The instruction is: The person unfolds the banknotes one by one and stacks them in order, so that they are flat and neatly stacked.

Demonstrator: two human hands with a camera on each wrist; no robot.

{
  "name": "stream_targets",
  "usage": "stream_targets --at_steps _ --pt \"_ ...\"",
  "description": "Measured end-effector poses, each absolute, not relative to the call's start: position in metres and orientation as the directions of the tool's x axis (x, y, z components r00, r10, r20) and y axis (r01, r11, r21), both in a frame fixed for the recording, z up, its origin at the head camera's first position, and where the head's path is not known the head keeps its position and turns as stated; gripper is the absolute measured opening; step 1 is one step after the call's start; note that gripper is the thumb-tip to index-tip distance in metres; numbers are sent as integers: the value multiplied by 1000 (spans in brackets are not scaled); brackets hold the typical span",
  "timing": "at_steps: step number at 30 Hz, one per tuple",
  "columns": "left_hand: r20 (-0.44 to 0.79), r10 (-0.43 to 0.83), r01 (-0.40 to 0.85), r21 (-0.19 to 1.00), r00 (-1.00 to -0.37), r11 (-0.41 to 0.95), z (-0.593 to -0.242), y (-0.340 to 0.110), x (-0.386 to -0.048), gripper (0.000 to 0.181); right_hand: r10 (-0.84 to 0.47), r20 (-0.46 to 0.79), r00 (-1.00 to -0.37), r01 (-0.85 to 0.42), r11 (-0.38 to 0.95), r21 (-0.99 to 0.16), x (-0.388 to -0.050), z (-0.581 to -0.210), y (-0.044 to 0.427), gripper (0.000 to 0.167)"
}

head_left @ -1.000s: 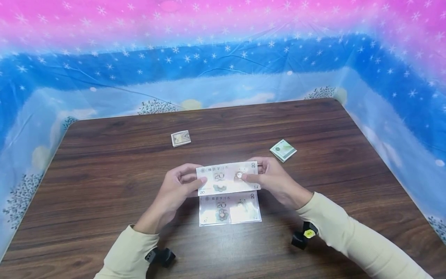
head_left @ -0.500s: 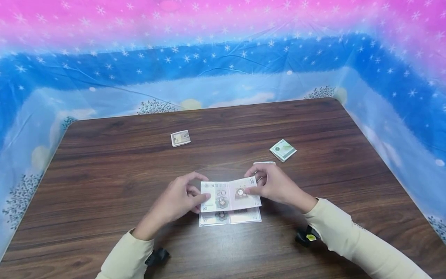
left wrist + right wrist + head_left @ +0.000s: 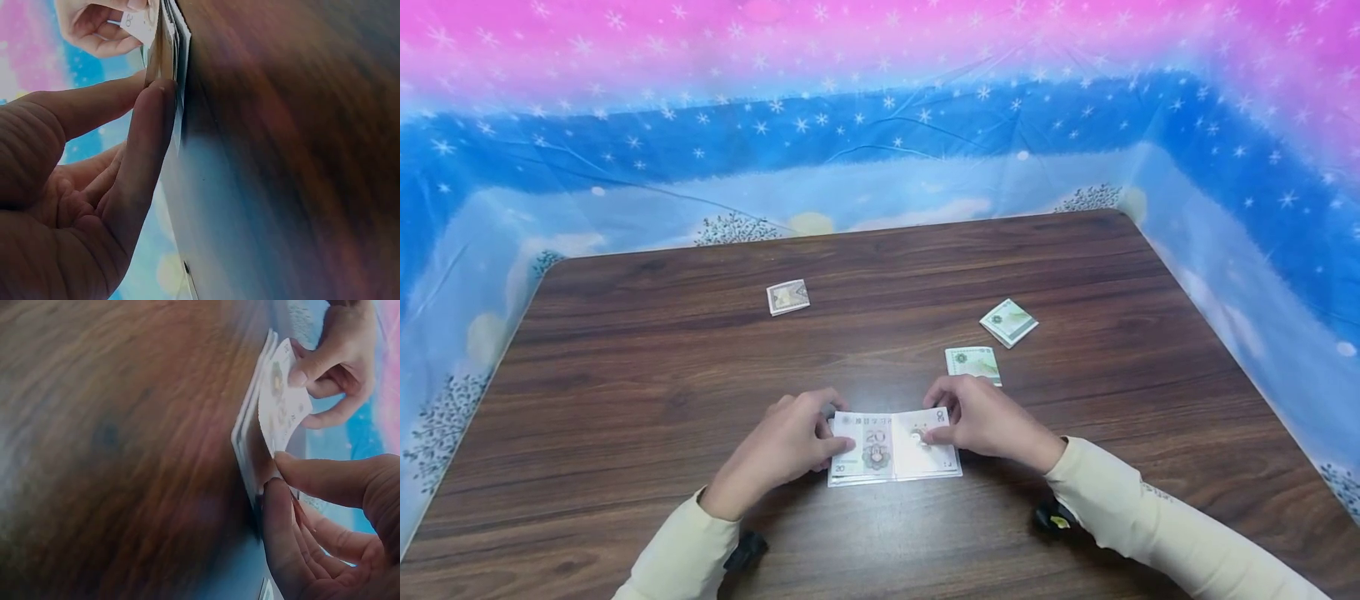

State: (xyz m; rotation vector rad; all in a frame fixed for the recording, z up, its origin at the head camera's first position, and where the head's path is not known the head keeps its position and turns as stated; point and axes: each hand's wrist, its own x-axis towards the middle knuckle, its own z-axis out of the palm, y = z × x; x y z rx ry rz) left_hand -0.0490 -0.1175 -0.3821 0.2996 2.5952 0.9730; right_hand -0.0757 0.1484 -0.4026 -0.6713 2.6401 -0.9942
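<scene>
A pale banknote marked 20 [image 3: 876, 437], creased down its middle, lies over a stack of similar notes [image 3: 928, 477] near the table's front. My left hand [image 3: 786, 442] pinches its left end between thumb and fingers. At its right end my right hand [image 3: 992, 423] holds it the same way. In the right wrist view the note [image 3: 278, 394] stands slightly apart from the stack beneath, with the right thumb and a finger at its near end. The left wrist view shows the left fingers against the edge of the notes [image 3: 164, 59].
A folded green note [image 3: 973, 363] lies just beyond my right hand, and another folded green one [image 3: 1010, 322] behind it. A folded brownish note [image 3: 788, 297] lies at the back left of the wooden table [image 3: 647, 375]. Patterned cloth [image 3: 850, 125] hangs around the table.
Both hands have brought the held note down and toward the front, over the stack. The nearer green note, earlier hidden behind the right hand, now shows.
</scene>
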Motion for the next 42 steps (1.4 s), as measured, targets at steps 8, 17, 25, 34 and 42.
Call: stream_targets --at_steps 8,17,25,34,42 --pt "-206 312 131 603 -927 787 -387 -118 -49 36 -483 15 -875 -412 728 -548 -73 -403 146 36" --pt "-197 323 121 655 -926 746 -383 -126 -52 32 -442 69 -894 -400 719 -569 -85 -395 159 31" --pt "-157 364 91 810 -918 580 -375 -138 -56 26 -300 46 -953 -276 790 -547 -121 -376 195 20" --pt "-172 331 16 867 -928 497 -371 -143 -57 28 -144 -2 -990 -124 856 -502 -161 -379 232 35" --pt "-184 329 0 873 -926 488 -371 -145 -58 30 -82 -125 -989 -12 877 -480 -176 -388 247 58"
